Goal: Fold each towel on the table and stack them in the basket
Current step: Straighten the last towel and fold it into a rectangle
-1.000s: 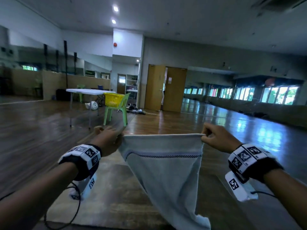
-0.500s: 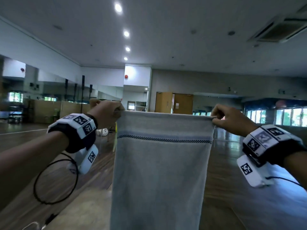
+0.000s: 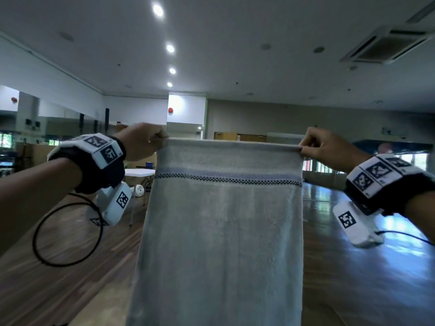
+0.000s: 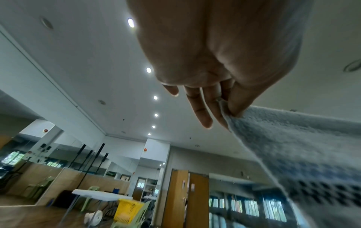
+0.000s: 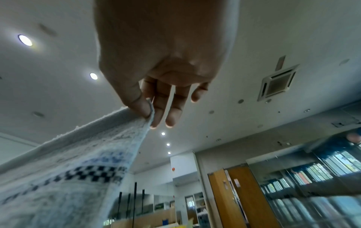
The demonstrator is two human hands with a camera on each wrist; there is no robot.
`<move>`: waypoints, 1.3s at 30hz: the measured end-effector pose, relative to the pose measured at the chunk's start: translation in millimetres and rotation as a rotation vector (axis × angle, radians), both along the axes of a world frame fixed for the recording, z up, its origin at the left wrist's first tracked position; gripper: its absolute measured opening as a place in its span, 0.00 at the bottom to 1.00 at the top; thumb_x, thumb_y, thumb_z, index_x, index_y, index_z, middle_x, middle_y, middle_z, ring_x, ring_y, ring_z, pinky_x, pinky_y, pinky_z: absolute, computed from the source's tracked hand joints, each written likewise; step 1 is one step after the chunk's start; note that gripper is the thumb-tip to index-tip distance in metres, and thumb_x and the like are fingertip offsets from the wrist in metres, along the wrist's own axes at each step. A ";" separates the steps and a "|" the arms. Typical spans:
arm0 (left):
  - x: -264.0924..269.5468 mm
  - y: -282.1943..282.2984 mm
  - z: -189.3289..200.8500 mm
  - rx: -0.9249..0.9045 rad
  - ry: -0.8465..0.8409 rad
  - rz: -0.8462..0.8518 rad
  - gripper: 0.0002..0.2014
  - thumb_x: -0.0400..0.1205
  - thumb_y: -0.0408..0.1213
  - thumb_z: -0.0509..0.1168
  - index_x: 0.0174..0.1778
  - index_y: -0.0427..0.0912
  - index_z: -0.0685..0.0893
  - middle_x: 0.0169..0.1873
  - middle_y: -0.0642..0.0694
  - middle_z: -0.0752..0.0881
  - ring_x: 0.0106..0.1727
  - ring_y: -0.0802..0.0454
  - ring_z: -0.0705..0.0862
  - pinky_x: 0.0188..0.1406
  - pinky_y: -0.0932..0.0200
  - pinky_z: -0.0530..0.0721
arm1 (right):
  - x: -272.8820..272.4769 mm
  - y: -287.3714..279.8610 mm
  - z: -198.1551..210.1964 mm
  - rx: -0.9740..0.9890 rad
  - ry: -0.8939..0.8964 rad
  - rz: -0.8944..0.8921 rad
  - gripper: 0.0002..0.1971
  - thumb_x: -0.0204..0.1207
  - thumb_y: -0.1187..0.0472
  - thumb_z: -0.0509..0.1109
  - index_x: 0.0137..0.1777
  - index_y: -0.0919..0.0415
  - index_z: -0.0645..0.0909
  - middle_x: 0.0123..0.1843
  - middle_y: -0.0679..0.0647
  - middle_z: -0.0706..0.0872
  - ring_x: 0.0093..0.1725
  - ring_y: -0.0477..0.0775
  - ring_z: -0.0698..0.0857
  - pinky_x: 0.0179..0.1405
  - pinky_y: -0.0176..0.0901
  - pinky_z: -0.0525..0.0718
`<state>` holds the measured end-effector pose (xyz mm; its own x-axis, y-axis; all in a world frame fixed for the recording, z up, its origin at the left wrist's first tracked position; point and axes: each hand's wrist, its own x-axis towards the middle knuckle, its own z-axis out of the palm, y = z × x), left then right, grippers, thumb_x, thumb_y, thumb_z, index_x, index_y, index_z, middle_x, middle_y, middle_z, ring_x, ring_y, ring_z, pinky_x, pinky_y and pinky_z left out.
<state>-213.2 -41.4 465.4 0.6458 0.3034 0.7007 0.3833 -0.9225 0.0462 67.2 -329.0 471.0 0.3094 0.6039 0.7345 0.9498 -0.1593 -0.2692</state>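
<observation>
- While the towel (image 3: 221, 231) hangs full length in the air in front of the person, left hand (image 3: 141, 141) pinches its top left corner and right hand (image 3: 327, 149) pinches the top right; top hem taut and level between them.
- Step looks like spread-out before the first fold; the next move likely needs the corners brought together or the cloth laid flat, both pinches kept.
- Bottom edge is out of frame, so floor or table clearance can't be judged.
- Open wooden floor (image 3: 353, 278) on both sides gives plenty of swing room.
- Yellow basket (image 4: 126, 209) sits far off, beside a white table (image 4: 97, 195).
</observation>
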 end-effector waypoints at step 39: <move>50.6 54.7 -136.2 -0.070 0.048 -0.034 0.07 0.81 0.31 0.63 0.50 0.37 0.86 0.40 0.48 0.84 0.41 0.50 0.81 0.45 0.55 0.78 | 43.2 57.7 -125.7 -0.163 0.133 -0.046 0.08 0.73 0.65 0.73 0.36 0.56 0.78 0.38 0.54 0.86 0.40 0.56 0.84 0.39 0.42 0.79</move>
<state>-162.6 13.3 329.2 0.6886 0.3278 0.6469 0.3555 -0.9301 0.0930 110.4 -271.4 345.3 0.4266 0.6944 0.5795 0.8986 -0.2528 -0.3585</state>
